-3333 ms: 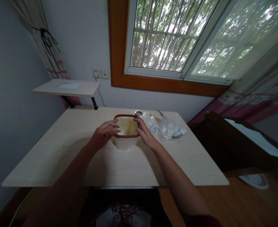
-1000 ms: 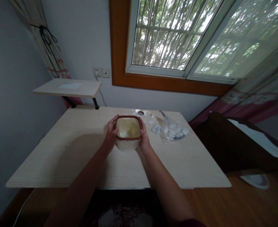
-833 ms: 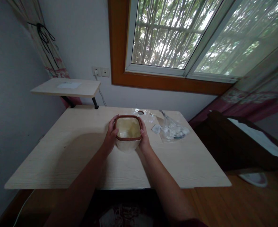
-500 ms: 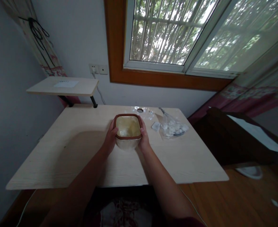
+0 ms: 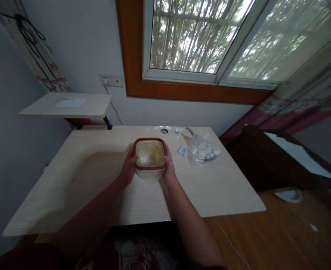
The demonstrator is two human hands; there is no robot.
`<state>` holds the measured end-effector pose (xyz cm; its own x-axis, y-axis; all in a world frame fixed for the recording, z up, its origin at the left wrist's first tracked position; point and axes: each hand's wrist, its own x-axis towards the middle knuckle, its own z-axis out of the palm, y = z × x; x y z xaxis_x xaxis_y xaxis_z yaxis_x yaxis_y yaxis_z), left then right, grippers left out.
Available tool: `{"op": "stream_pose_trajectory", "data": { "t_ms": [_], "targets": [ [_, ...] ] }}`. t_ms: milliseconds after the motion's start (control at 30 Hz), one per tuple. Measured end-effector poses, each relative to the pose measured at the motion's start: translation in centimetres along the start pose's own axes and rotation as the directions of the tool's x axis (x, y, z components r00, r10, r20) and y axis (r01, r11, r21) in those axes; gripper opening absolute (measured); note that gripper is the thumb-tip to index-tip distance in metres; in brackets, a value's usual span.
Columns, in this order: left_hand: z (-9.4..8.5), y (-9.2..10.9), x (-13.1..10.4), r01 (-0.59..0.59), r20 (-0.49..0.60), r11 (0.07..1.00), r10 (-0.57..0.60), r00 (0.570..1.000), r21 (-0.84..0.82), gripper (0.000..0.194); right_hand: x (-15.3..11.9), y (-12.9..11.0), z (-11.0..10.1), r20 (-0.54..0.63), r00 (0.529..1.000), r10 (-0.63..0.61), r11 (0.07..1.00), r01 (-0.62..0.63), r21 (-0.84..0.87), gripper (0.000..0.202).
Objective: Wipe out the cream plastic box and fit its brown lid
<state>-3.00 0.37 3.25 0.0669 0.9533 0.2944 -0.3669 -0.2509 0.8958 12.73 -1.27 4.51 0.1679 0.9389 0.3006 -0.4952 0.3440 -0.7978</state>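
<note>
A rounded-square bowl (image 5: 150, 153) with a brown rim, a pale yellowish inside and a whitish outer wall is at the middle of the desk. My left hand (image 5: 129, 165) grips its left side, thumb near the rim. On the opposite side my right hand (image 5: 169, 165) is closed on the bowl in the same way. The bowl's open top faces up and towards me. Whether its base touches the desk I cannot tell. Most of my fingers are hidden behind its walls.
Right of the bowl, a clear plastic bag (image 5: 203, 152) with pale contents lies on the pale wooden desk (image 5: 216, 195), beside a small white packet (image 5: 183, 150). A raised shelf (image 5: 66, 105) stands at the back left. Near the back edge is a round cable hole (image 5: 164, 131).
The whole view has shifted slightly, with the desk and the shelf a little further left. Both hands keep hold of the bowl in much the same place over the desk.
</note>
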Motion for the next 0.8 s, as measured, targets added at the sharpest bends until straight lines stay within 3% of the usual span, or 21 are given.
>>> {"op": "stream_pose_trajectory", "data": {
  "t_ms": [300, 567, 800],
  "targets": [
    [0.2, -0.3, 0.1, 0.011, -0.019, 0.999, -0.012, 1.0, -0.039, 0.059, 0.1, 0.2, -0.4, -0.01, 1.0, 0.023, 1.0, -0.023, -0.021, 0.065],
    [0.8, -0.3, 0.2, 0.005, -0.056, 0.998, -0.009, 0.998, -0.069, 0.061, 0.5, -0.1, -1.7, 0.068, 0.998, 0.019, 0.991, -0.009, -0.135, 0.064],
    [0.3, 0.6, -0.2, 0.045, -0.017, 0.999, -0.045, 0.999, -0.014, 0.059, 0.8, -0.4, -2.2, 0.114, 0.991, 0.068, 0.989, -0.052, -0.136, 0.064]
  ]
}}
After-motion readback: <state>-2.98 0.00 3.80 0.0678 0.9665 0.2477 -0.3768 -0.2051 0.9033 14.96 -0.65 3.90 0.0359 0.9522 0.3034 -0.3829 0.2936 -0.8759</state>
